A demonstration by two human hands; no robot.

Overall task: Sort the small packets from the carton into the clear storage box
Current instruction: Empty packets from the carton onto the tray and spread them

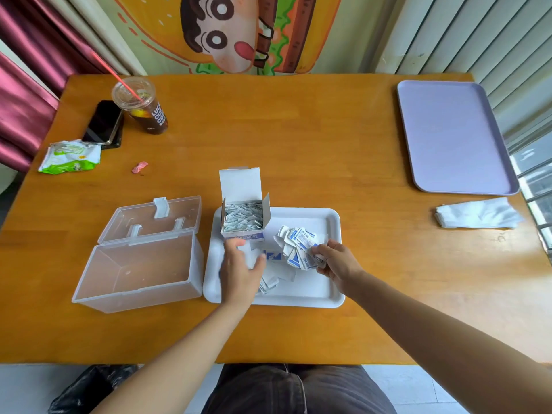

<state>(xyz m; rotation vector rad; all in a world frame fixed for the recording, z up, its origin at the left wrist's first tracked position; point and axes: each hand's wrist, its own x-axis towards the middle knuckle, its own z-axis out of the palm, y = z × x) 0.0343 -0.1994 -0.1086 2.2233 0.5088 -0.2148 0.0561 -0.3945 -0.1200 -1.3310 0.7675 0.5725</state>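
Sorting packets point(296, 244) over tray point(324, 283): my right hand point(336, 262) pinches fanned bunch; left hand point(239, 265) blurred, grip unclear. Carton point(243, 220) open on tray; box point(139, 265) lidless-open just left.

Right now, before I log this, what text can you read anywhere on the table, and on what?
"LUC", "CUP", "CO" on the drink cup; the rest curves out of view.
Label on the carton: blurred.
Blue print on the packets: too small.
Print on the green wrapper: unreadable.
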